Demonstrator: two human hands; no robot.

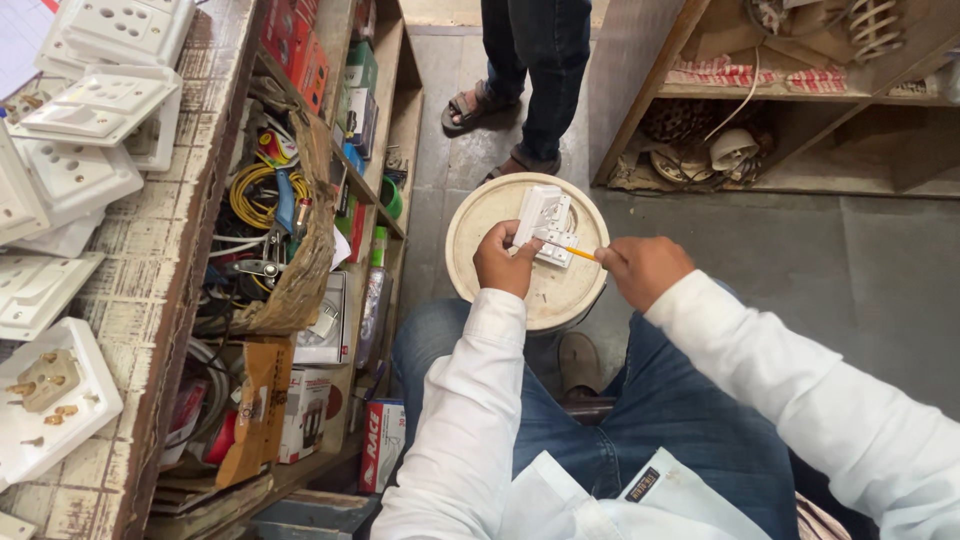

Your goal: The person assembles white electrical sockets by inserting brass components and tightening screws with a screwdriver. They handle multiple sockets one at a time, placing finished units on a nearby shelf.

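Grey floor (880, 270), wooden shelves (375, 150) (cluttered), worn workbench (160, 260)

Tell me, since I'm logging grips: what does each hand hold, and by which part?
The left hand grips a white switch-socket plate by its lower left edge. The right hand holds a yellow-handled screwdriver by its handle, tip at the plate.

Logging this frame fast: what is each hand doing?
Left hand: closed, holding the white switch plate.
Right hand: closed, holding the yellow-handled screwdriver.
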